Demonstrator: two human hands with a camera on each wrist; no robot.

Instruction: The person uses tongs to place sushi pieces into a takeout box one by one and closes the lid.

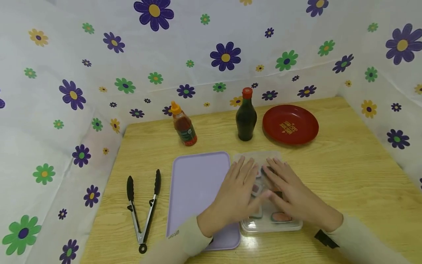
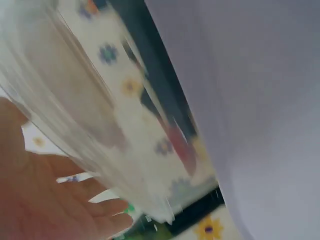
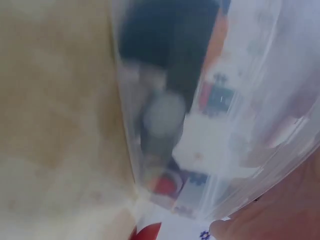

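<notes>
A clear plastic container (image 1: 271, 228) with a lid holds several small pieces that look like sushi, one pink-topped piece (image 1: 281, 217) showing near its front. My left hand (image 1: 235, 194) lies over the container's left side, fingers straight and pointing away from me. Over the right side is my right hand (image 1: 293, 192), its fingers also extended, and the two thumbs meet near the middle. In the left wrist view, the left hand (image 2: 55, 200) is at the clear lid (image 2: 75, 90). The right wrist view shows the right hand (image 3: 275, 210) at the lid's edge. Both hands hide much of the contents.
A lavender tray (image 1: 197, 183) lies directly left of the container. Farther left are spread tongs (image 1: 142, 234) with black tips. Behind stand a red sauce bottle (image 1: 185, 128) with an orange cap and a dark bottle (image 1: 246, 121) with a red cap. A red plate (image 1: 290, 124) sits back right.
</notes>
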